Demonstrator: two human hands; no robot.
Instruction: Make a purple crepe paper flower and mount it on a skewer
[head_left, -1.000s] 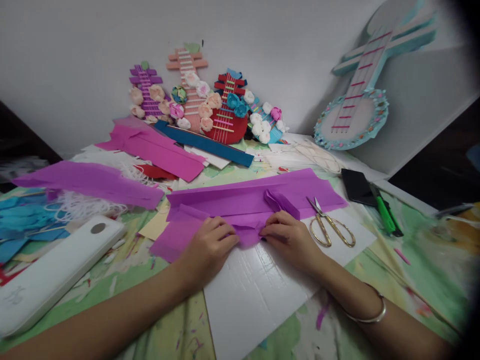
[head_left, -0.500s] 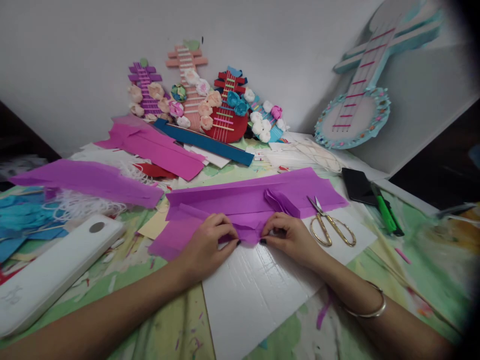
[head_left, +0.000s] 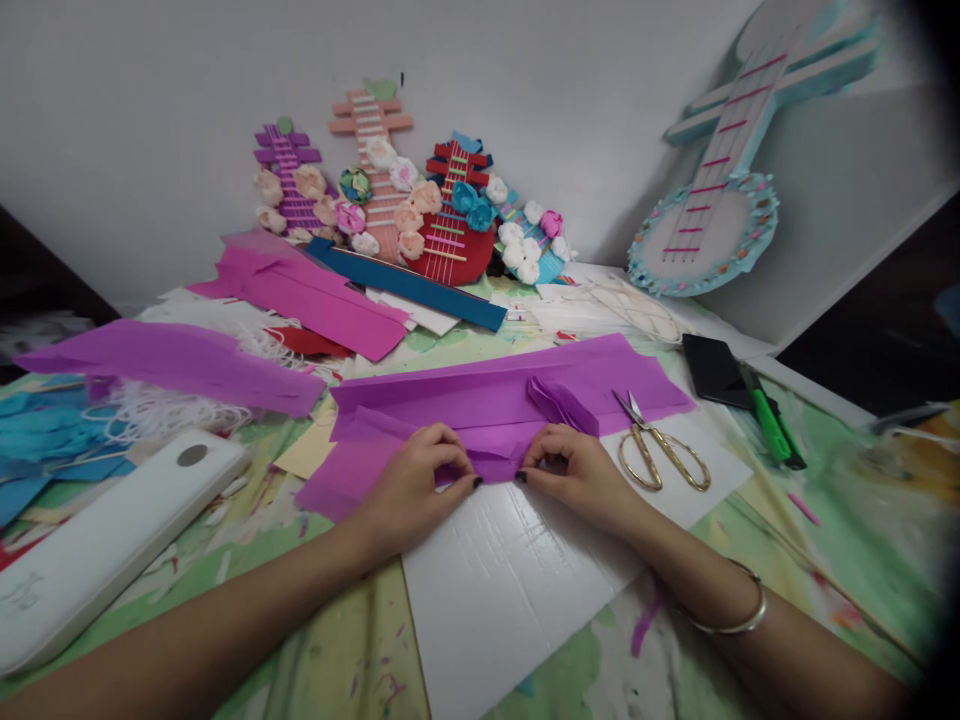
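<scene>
A long sheet of purple crepe paper [head_left: 465, 395] lies across the table, partly over a white board [head_left: 510, 590]. My left hand [head_left: 416, 490] pinches its near edge, fingers curled on the paper. My right hand [head_left: 574, 470] pinches the same edge a few centimetres to the right, a bangle on that wrist. A small bunched fold of the paper [head_left: 559, 405] stands up just behind my right hand. Gold-handled scissors [head_left: 660, 450] lie right of my right hand on the board.
More purple and pink paper sheets [head_left: 300, 295] lie at the left and back. Small paper guitars with flowers [head_left: 397, 200] lean on the wall; a large blue one [head_left: 712, 220] stands at right. A white case [head_left: 97, 550], a green cutter [head_left: 772, 430] and a black phone [head_left: 712, 370] lie around.
Both hands have curled from lying flatter on the paper into pinches on its near edge, and they have shifted slightly closer together. The rest has not moved.
</scene>
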